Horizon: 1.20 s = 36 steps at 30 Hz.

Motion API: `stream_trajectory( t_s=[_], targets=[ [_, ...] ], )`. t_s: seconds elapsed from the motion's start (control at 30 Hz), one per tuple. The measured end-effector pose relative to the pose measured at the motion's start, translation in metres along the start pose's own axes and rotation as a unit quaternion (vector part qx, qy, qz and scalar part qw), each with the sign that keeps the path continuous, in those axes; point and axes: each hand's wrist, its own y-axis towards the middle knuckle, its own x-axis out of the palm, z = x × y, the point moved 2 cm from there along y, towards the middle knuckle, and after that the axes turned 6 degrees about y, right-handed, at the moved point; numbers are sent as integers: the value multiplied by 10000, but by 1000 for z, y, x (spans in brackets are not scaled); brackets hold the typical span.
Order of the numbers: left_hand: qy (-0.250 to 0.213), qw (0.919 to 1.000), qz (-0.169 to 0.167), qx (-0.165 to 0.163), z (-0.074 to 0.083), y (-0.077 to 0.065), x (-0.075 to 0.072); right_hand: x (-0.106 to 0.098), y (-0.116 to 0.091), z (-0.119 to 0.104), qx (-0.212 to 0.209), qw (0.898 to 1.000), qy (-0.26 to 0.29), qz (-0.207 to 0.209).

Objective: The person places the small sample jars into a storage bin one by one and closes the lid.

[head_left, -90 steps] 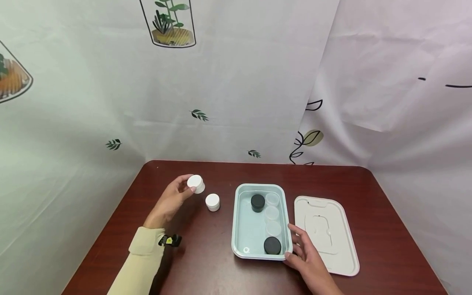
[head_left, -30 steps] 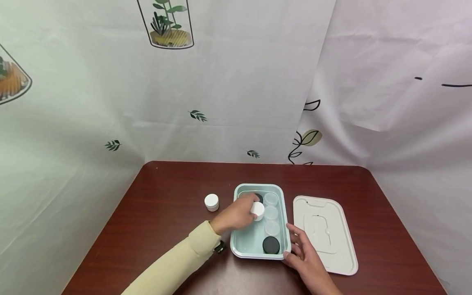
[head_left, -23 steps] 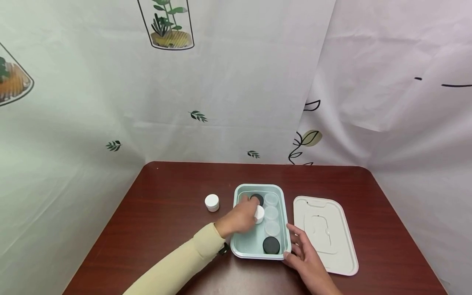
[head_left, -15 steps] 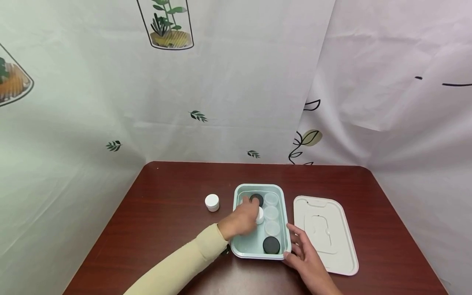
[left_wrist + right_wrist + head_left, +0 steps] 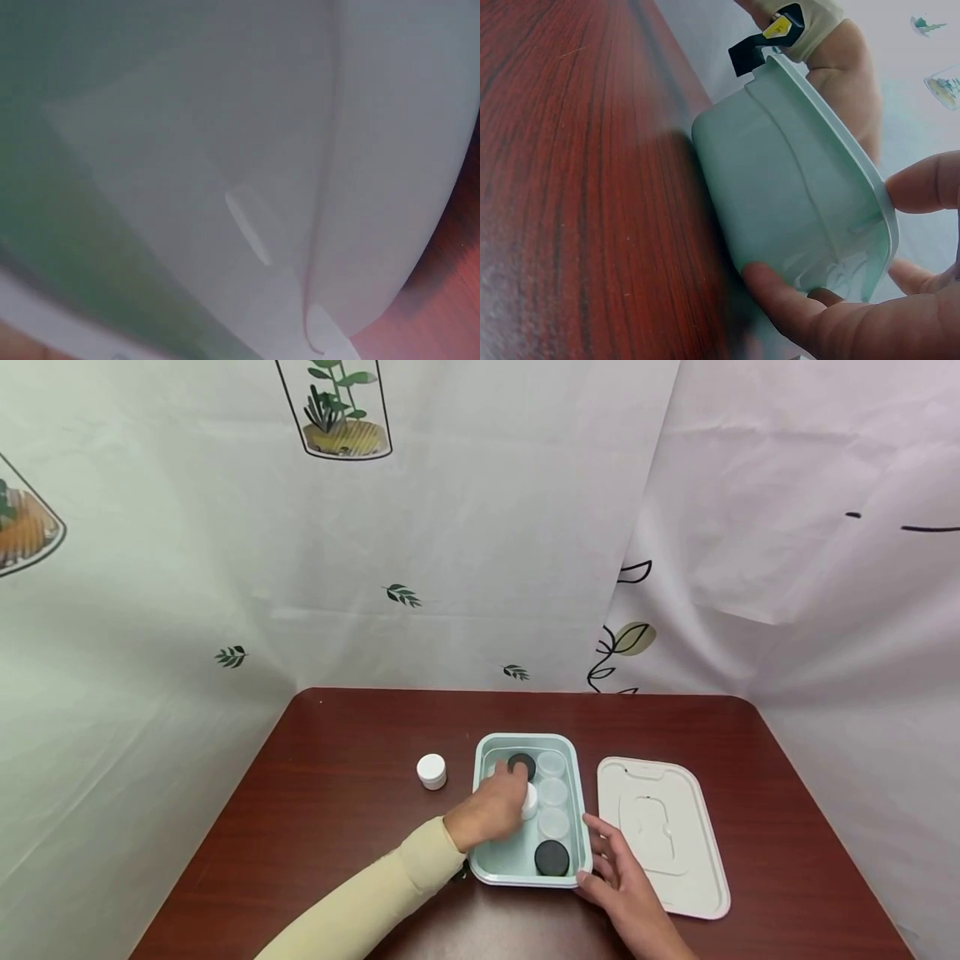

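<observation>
Reddish-brown table (image 5: 360, 752) — left hand (image 5: 489, 806), pinching white jar (image 5: 531, 802), moved into tray (image 5: 498, 858); right hand (image 5: 628, 889) still grips tray.

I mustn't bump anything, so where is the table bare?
Left of the lone white jar, the table is bare; also right of the lid. It's crowded inside the tray, around the left hand, and between tray and lid, by the right hand.

The head camera looks forward and down over the surface (image 5: 300, 818). The right-wrist camera, close beside the pale-green tray (image 5: 780, 180), shares it with the head view; the left-wrist view is close, blurred.
</observation>
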Motion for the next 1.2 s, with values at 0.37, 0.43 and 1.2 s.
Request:
stream_trajectory(
  t_s=[0.37,0.43,1.2],
  targets=[
    [-606,9981,-106,-27,-10,-3,-12,1,-1,-3,-24,10000,-16,-46],
    [-847,9964,-30,27,-14,-4,-18,2,-2,-3,-14,10000,-27,-18],
    [-4306,8868,1465,-817,-152,-23,-57,2,-2,-2,20,10000,-67,31]
  ],
)
